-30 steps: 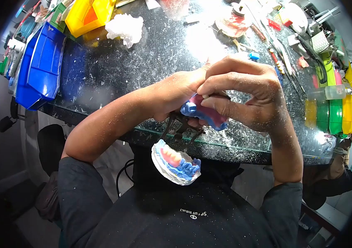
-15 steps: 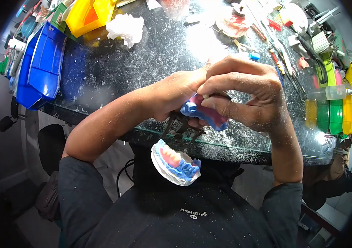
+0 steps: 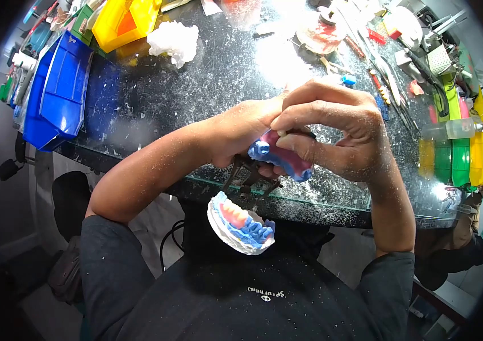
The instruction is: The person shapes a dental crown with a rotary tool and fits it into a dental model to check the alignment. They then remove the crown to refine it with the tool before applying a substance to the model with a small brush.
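My left hand (image 3: 247, 125) curls around a dental model (image 3: 295, 165) with pink and blue wax, supporting it from behind and below; some of its fingers are hidden. Over the pink wax, my right hand (image 3: 341, 128) pinches thumb and index finger together. A small pale tooth-like piece (image 3: 281, 133) shows at those fingertips. A dark metal articulator (image 3: 250, 179) hangs beneath my left hand. Lower down, in front of my chest, is a white plaster dental model (image 3: 244, 244) carrying blue and pink wax and a row of teeth; it appears joined to the articulator.
The dark bench (image 3: 156, 96) is strewn with white dust, its front edge (image 3: 321, 207) just below my hands. A blue bin (image 3: 59, 91), yellow bin (image 3: 125, 25) and crumpled white tissue (image 3: 174, 44) lie left. At right are another dental model (image 3: 318, 34), long tools (image 3: 380, 62) and coloured bins (image 3: 460, 159).
The view has shifted very slightly. Both hands keep the same grip and the models stay in nearly the same position.
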The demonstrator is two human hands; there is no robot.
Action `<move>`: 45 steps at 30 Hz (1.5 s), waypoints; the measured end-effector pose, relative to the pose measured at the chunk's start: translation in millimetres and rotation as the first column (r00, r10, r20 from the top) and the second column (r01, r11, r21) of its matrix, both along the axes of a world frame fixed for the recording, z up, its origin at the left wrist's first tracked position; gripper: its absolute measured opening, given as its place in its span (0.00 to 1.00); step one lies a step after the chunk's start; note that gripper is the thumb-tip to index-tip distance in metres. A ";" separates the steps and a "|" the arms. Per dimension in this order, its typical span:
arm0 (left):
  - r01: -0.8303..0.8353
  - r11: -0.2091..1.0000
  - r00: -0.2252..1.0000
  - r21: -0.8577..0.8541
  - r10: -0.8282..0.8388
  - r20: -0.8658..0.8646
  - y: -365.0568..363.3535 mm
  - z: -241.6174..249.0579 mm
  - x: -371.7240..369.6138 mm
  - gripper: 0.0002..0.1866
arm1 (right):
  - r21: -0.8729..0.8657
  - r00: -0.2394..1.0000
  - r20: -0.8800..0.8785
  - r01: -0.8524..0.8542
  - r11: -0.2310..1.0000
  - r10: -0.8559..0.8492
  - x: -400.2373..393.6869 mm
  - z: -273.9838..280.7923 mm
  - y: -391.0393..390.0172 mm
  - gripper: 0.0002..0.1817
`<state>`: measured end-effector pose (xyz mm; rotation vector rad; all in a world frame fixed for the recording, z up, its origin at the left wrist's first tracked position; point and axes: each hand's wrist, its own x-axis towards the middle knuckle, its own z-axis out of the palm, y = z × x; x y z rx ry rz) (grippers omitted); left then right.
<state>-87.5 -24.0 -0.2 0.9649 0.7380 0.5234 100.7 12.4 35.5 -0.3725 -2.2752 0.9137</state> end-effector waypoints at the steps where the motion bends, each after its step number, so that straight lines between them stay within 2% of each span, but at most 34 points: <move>1: -0.002 1.000 1.000 0.001 0.002 0.001 0.2 -0.3 0.1 0.14 | 0.011 1.000 0.003 -0.003 1.000 0.003 0.0 -0.6 0.4 0.12; 4: -0.003 1.000 1.000 0.009 0.003 0.010 0.5 -0.1 -0.7 0.14 | 0.020 1.000 -0.008 -0.005 1.000 0.005 -0.2 -2.3 1.2 0.13; 7: -0.023 1.000 0.999 0.018 0.023 0.036 1.2 -1.4 -0.8 0.14 | -0.035 0.999 0.032 -0.029 0.999 0.030 2.5 0.7 3.3 0.20; 10: -0.073 0.997 0.985 0.014 0.070 0.160 5.8 -2.7 -4.0 0.14 | -0.020 0.996 -0.065 0.056 0.998 -0.058 5.2 2.6 5.6 0.28; 11: -0.074 0.997 0.967 -0.022 0.077 0.242 9.7 -4.7 -8.0 0.12 | -0.096 0.991 -0.070 0.105 0.990 -0.112 11.6 3.2 5.0 0.34; 13: -0.075 0.993 0.911 -0.092 0.105 0.399 17.3 -8.7 -17.8 0.12 | -0.024 0.980 -0.183 0.077 0.997 -0.080 21.9 3.6 9.8 0.35; 15: -0.171 0.976 0.850 -0.135 0.215 0.481 20.6 -11.6 -23.6 0.12 | 0.057 0.972 -0.224 0.088 0.995 -0.073 23.5 4.7 6.1 0.33; 17: -0.356 0.921 0.780 -0.158 0.386 0.492 24.1 -15.3 -22.3 0.15 | 0.130 0.975 -0.202 0.124 0.984 -0.096 15.8 2.7 -3.2 0.31; 18: -0.321 0.901 0.749 -0.290 0.430 0.505 28.0 -20.7 -25.8 0.20 | 0.189 0.974 -0.159 0.189 0.964 -0.160 12.7 3.3 -8.1 0.28; 19: -0.277 0.917 0.741 -0.288 0.394 0.543 28.4 -23.9 -30.7 0.19 | 0.133 0.966 -0.184 0.209 0.969 -0.183 8.9 4.6 -12.2 0.22; 20: -0.229 0.931 0.730 -0.283 0.357 0.583 28.0 -25.4 -34.3 0.19 | 0.128 0.963 -0.191 0.218 0.967 -0.192 9.2 2.4 -11.3 0.21; 22: -0.460 0.823 0.776 -0.333 0.555 0.301 22.0 1.2 -16.0 0.32 | 0.112 0.956 -0.205 0.238 0.965 -0.212 10.7 -1.6 -9.6 0.19; 23: -0.570 0.754 0.757 -0.328 0.637 0.148 19.9 10.6 -9.7 0.38 | 0.099 0.951 -0.214 0.247 0.964 -0.222 10.4 -2.2 -9.8 0.18; 26: -0.566 0.773 0.771 -0.287 0.619 0.149 20.3 10.2 -12.6 0.38 | 0.082 0.945 -0.222 0.265 0.961 -0.242 9.7 -3.4 -11.0 0.17; 29: -0.602 0.761 0.753 -0.244 0.642 0.143 16.2 12.6 -13.0 0.27 | 0.075 0.946 -0.203 0.272 0.959 -0.253 11.2 -5.7 -13.7 0.16; 32: -0.374 0.926 0.883 -0.041 0.369 0.291 29.1 -9.7 -35.6 0.38 | 0.068 0.951 -0.193 0.258 0.964 -0.241 10.7 -12.3 -17.5 0.15; 33: -0.506 0.863 0.860 -0.001 0.504 0.075 27.1 1.6 -25.2 0.46 | 0.116 0.961 -0.157 0.245 0.963 -0.226 11.4 -13.1 -18.1 0.15; 34: -0.496 0.848 0.865 0.184 0.502 0.019 26.6 1.4 -26.1 0.46 | 0.085 0.947 -0.182 0.283 0.955 -0.265 7.9 -17.5 -23.3 0.13; 36: -0.397 0.751 0.851 0.528 0.516 -0.094 27.3 -1.5 -28.6 0.49 | 0.149 0.944 -0.166 0.310 0.939 -0.285 4.3 -17.7 -26.4 0.12; 37: -0.355 0.755 0.879 0.551 0.470 -0.079 31.4 -4.3 -29.1 0.52 | 0.157 0.948 -0.154 0.303 0.940 -0.279 3.3 -17.8 -27.8 0.12; 40: -0.261 0.735 0.915 0.626 0.396 -0.083 28.7 2.8 -30.2 0.53 | 0.190 0.957 -0.113 0.283 0.940 -0.266 2.7 -19.1 -31.4 0.11; 45: -0.142 0.654 0.939 0.743 0.326 -0.107 34.0 1.8 -35.1 0.52 | 0.242 0.959 -0.092 0.282 0.929 -0.267 0.2 -20.3 -37.4 0.11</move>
